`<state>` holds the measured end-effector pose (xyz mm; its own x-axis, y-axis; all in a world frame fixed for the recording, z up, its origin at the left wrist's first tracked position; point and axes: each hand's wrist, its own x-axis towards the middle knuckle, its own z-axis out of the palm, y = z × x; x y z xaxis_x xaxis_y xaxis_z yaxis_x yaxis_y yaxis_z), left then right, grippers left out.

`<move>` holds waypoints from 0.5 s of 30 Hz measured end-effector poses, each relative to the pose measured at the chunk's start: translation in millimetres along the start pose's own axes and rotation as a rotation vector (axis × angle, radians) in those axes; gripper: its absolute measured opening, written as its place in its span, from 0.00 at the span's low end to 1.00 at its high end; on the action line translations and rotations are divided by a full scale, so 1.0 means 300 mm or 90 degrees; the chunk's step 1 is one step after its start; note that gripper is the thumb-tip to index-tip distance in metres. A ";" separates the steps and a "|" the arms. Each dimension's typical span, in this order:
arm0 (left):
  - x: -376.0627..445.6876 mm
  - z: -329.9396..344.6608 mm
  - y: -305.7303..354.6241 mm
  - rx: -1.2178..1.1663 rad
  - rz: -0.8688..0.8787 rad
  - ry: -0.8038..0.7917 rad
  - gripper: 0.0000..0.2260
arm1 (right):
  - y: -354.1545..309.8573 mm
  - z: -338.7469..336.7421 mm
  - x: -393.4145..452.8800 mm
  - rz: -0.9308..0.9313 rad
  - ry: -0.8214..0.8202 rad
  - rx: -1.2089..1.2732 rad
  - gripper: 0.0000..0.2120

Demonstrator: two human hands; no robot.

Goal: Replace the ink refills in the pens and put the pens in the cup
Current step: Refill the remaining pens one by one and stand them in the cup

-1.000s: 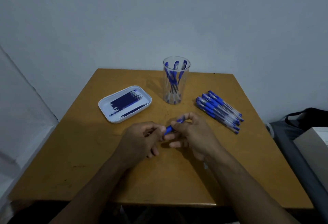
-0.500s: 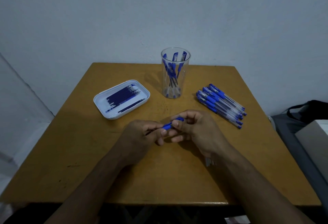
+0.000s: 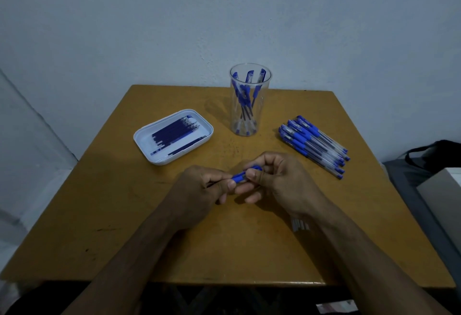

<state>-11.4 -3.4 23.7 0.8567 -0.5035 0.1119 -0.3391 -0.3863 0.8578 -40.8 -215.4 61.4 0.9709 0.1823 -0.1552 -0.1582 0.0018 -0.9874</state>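
Over the middle of the wooden table (image 3: pixel 124 227), both hands hold one blue pen (image 3: pixel 239 176). My left hand (image 3: pixel 199 190) pinches its left end, and my right hand (image 3: pixel 279 180) curls its fingers round the blue grip part. Most of the pen is hidden by fingers. A clear plastic cup (image 3: pixel 249 105) stands at the back centre with several blue pens in it. A pile of blue pens (image 3: pixel 313 144) lies to the right of the cup. A white tray (image 3: pixel 142 137) at the left holds several dark ink refills (image 3: pixel 174 131).
A clear pen part (image 3: pixel 299 225) peeks out from under my right forearm. A grey wall stands close behind the table. Off the right edge are a dark bag (image 3: pixel 434 155) and a pale box (image 3: pixel 444 195).
Both hands stay together on the pen at the table's middle. My view has tilted slightly, so the table sits a little lower in the frame. Fingers have shifted a little on the pen.
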 end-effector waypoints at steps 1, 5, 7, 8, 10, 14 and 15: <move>0.001 0.000 -0.002 0.002 0.000 -0.001 0.07 | -0.001 0.000 -0.001 0.004 -0.003 0.007 0.08; 0.001 -0.005 -0.005 -0.004 -0.001 -0.009 0.09 | -0.001 0.003 -0.004 0.011 -0.006 0.029 0.09; 0.000 -0.010 -0.007 -0.004 0.003 -0.009 0.11 | -0.001 -0.002 -0.002 0.003 0.001 0.080 0.09; 0.000 -0.012 -0.007 -0.007 0.002 -0.007 0.11 | -0.003 -0.005 -0.002 0.000 0.005 0.100 0.08; 0.001 -0.010 -0.004 -0.013 -0.004 0.001 0.11 | -0.014 -0.005 -0.003 -0.001 0.017 0.088 0.08; 0.004 0.010 0.011 -0.014 -0.040 0.106 0.07 | -0.007 -0.012 0.006 -0.057 0.158 -0.065 0.06; 0.002 0.013 0.016 -0.027 -0.054 0.152 0.07 | 0.003 -0.021 0.011 -0.087 0.225 -0.181 0.05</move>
<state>-14.1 -8.7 25.9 0.9507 -0.2716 0.1497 -0.2498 -0.3848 0.8885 -36.5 -221.0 59.9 0.9889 -0.1465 0.0241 -0.0174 -0.2753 -0.9612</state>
